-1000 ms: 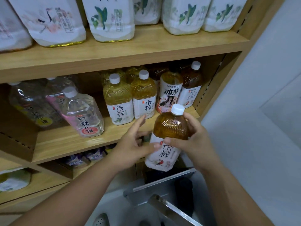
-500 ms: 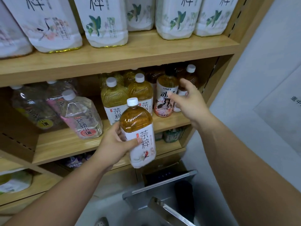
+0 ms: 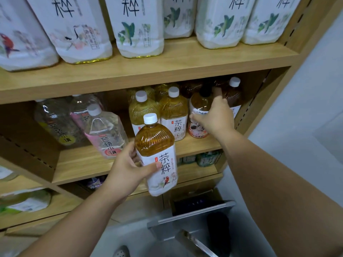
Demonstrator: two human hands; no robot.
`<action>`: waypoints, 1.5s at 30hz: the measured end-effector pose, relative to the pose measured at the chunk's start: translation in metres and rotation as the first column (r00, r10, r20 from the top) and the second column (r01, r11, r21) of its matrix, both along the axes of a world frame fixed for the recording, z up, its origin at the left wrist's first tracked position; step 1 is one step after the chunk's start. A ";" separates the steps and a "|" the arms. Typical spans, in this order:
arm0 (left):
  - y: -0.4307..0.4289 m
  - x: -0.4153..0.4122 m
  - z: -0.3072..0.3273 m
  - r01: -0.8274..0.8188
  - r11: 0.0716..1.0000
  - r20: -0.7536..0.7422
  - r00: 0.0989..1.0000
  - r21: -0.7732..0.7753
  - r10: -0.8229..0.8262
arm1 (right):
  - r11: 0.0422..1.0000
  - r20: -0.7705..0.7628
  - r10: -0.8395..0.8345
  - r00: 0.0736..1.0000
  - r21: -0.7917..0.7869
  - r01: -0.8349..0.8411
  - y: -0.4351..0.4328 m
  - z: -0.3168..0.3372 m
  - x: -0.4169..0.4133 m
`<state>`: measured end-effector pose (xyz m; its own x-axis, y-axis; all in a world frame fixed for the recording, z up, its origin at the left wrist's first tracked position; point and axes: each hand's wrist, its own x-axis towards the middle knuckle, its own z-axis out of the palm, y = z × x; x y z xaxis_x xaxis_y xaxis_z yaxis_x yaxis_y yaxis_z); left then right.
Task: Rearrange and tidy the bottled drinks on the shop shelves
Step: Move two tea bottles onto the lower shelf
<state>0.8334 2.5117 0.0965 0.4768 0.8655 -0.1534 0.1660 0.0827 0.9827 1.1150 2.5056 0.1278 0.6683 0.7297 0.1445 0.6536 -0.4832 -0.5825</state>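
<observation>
My left hand [image 3: 128,173] grips an amber tea bottle [image 3: 157,154] with a white cap and white label, held upright in front of the middle shelf [image 3: 89,164]. My right hand [image 3: 215,115] reaches into the shelf's right end and wraps around a tea bottle with a pictured label [image 3: 197,117]. Beside it stand two yellow tea bottles [image 3: 173,112] and, at the far right, a dark tea bottle [image 3: 234,93] with a white cap. More bottles stand behind them in shadow.
Clear bottles with pink labels [image 3: 104,130] lean at the left of the middle shelf. Large white-labelled bottles [image 3: 137,26] fill the top shelf. The cabinet's side panel [image 3: 263,101] bounds the right. Small cans [image 3: 207,158] sit on the lower shelf; a metal cart frame [image 3: 191,214] stands below.
My right hand let go of the amber bottle, which my left hand now holds alone, and reached up to the pictured-label bottle on the shelf, closing around it.
</observation>
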 end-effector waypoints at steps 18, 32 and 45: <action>0.002 0.143 0.005 0.062 0.988 -0.057 0.997 0.143 -0.054 | 0.925 -0.194 -0.156 0.968 0.315 0.212 -0.163 -0.028 -0.003; -0.011 0.204 -0.032 -0.228 0.884 -0.230 0.911 0.407 0.341 | 0.886 -0.328 -0.133 0.935 0.383 0.260 -0.200 -0.054 -0.001; -0.005 0.189 -0.045 -0.410 0.908 -0.268 0.868 0.088 0.418 | 0.902 -0.372 -0.111 0.922 0.352 0.251 -0.195 -0.066 -0.013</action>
<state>1.0228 2.5064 0.0512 0.0161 0.9800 -0.1984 0.3855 0.1770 0.9056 1.1024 2.3102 0.0615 0.8417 0.5234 0.1323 0.3088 -0.2657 -0.9133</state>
